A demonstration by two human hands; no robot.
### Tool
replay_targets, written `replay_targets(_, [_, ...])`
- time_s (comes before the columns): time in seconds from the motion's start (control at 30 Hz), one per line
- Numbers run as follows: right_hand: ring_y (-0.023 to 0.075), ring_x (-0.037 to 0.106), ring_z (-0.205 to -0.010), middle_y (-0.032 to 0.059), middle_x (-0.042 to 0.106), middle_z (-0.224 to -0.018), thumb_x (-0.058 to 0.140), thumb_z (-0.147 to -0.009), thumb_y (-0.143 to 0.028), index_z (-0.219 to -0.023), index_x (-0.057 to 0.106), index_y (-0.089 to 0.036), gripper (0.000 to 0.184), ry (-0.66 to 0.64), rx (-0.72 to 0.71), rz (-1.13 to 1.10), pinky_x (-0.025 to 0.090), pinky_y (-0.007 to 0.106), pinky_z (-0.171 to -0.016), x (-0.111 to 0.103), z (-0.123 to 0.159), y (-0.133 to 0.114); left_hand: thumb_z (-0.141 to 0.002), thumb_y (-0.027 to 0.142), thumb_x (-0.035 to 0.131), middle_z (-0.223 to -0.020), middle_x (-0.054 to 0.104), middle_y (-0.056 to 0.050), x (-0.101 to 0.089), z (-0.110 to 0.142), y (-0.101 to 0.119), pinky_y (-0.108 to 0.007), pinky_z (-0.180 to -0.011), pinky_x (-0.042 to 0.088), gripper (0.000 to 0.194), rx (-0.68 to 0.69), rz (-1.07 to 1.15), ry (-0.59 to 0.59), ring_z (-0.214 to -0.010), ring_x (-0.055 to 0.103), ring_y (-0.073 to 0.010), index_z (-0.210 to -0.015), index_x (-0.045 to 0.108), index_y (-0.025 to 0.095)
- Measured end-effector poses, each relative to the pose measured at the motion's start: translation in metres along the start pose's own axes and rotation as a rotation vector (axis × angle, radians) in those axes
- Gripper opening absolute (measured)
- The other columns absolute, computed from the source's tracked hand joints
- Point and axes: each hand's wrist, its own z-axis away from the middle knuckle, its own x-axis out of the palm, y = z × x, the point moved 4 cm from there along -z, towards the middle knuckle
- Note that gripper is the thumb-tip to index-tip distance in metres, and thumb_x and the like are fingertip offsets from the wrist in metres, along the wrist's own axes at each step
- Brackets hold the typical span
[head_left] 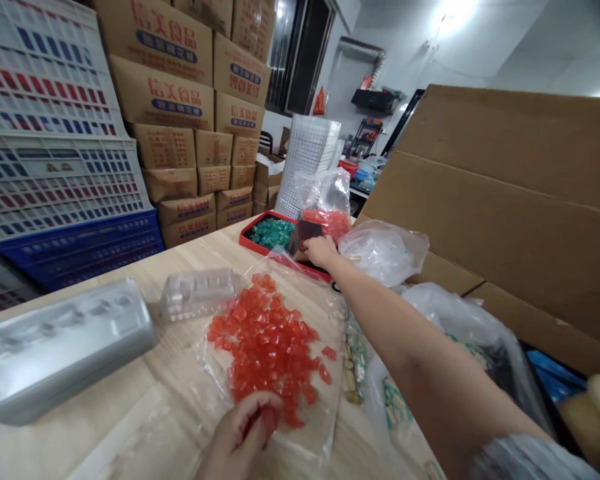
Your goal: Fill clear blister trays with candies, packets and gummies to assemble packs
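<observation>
A heap of red translucent jelly-like pieces [270, 340] lies on a clear plastic sheet or bag [325, 427] on the wooden table. My left hand [243, 433], at the heap's near edge, is curled closed around a red piece. My right hand [321, 252] is stretched far forward, its fingers closed on a dark, flat-sided thing [309, 231] whose exact kind I cannot make out. That thing is over the right part of a red-rimmed tray [250, 244], which holds green pieces [274, 233] at its left. Just behind stands a clear bag of red pieces [330, 223].
At the left are stacked clear plastic trays [65, 347] and a smaller clear tray [197, 293]. Plastic bags [385, 250] and small wrapped packets [355, 360] lie at the right, beside a large cardboard box [505, 200]. Crates [80, 243] and cartons [180, 100] stand beyond the table.
</observation>
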Motion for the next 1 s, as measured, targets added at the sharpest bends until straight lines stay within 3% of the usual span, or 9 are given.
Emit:
replay_targets(0.17, [0.0239,0.056,-0.088,0.0135,0.062,-0.097,0.044,-0.08,-0.019,-0.098,0.062,-0.016,0.026,-0.058,-0.02,0.028,0.038,0.032,-0.074,0.006,0.009,0.011,-0.071,0.044,0.05,-0.077,0.06,-0.003,-0.007,0.005,0.0,-0.022,-0.061,0.038,0.029,0.038,0.007,0.027,-0.07,0.05,-0.0154,-0.082,0.062,0.021])
replay_targets(0.3, [0.0226,0.058,-0.08,0.0116,0.063,-0.089,0.045,-0.079,-0.018,-0.095,0.063,-0.017,0.024,-0.091,0.002,0.026,0.04,0.03,-0.069,0.002,0.01,0.025,-0.07,0.042,0.051,-0.067,0.057,-0.001,-0.006,0.007,-0.004,-0.021,-0.057,0.038,0.027,0.031,0.038,0.033,-0.063,0.048,-0.0138,-0.075,0.062,0.018])
replay_targets(0.43, [0.025,0.052,-0.094,0.0144,0.056,-0.103,0.046,-0.08,-0.023,-0.1,0.06,-0.015,0.026,-0.005,0.012,0.01,0.038,0.033,-0.075,-0.02,0.025,0.008,-0.072,0.042,0.049,-0.067,0.057,0.0,-0.005,0.007,0.002,-0.021,-0.054,0.037,0.032,0.007,0.05,0.103,-0.059,0.048,-0.0122,-0.087,0.062,0.017])
replay_targets(0.53, [0.0175,0.053,-0.088,0.0097,0.058,-0.095,0.042,-0.083,-0.023,-0.093,0.06,-0.014,0.022,0.019,-0.113,-0.126,0.038,0.026,-0.074,-0.037,0.073,-0.035,-0.072,0.04,0.048,-0.068,0.058,-0.001,-0.011,0.007,0.009,-0.022,-0.054,0.038,0.034,0.041,0.026,0.269,-0.058,0.05,-0.0127,-0.093,0.059,0.016])
replay_targets(0.6, [0.0114,0.053,-0.07,0.0032,0.06,-0.076,0.042,-0.083,-0.02,-0.079,0.06,-0.014,0.019,-0.089,-0.345,-0.421,0.039,0.021,-0.066,-0.044,0.126,-0.072,-0.071,0.037,0.049,-0.07,0.06,-0.002,-0.014,0.009,0.014,-0.023,-0.057,0.041,0.03,0.086,-0.018,0.368,-0.062,0.053,-0.0142,-0.089,0.059,0.015])
replay_targets(0.67, [0.0095,0.051,-0.063,0.0001,0.057,-0.068,0.044,-0.082,-0.02,-0.072,0.058,-0.015,0.018,-0.229,-0.466,-0.681,0.039,0.019,-0.06,-0.047,0.185,-0.099,-0.07,0.033,0.05,-0.071,0.062,-0.002,-0.013,0.015,0.019,-0.025,-0.061,0.043,0.024,0.129,-0.08,0.432,-0.066,0.056,-0.0156,-0.084,0.059,0.015])
replay_targets(0.8, [0.0102,0.052,-0.063,0.0006,0.057,-0.067,0.052,-0.077,-0.022,-0.07,0.057,-0.014,0.012,-0.233,-0.372,-0.868,0.039,0.019,-0.059,-0.048,0.267,-0.116,-0.071,0.028,0.049,-0.073,0.063,-0.003,0.002,0.04,0.031,-0.027,-0.063,0.044,0.016,0.21,-0.235,0.43,-0.066,0.057,-0.016,-0.08,0.058,0.016])
replay_targets(1.0, [0.0108,0.053,-0.061,0.0022,0.059,-0.066,0.049,-0.075,-0.013,-0.069,0.058,-0.014,0.011,-0.188,-0.236,-0.765,0.038,0.019,-0.058,-0.058,0.318,-0.115,-0.074,0.022,0.045,-0.072,0.061,-0.003,0.031,0.086,0.043,-0.027,-0.062,0.044,0.012,0.347,-0.378,0.337,-0.065,0.057,-0.0158,-0.078,0.056,0.017])
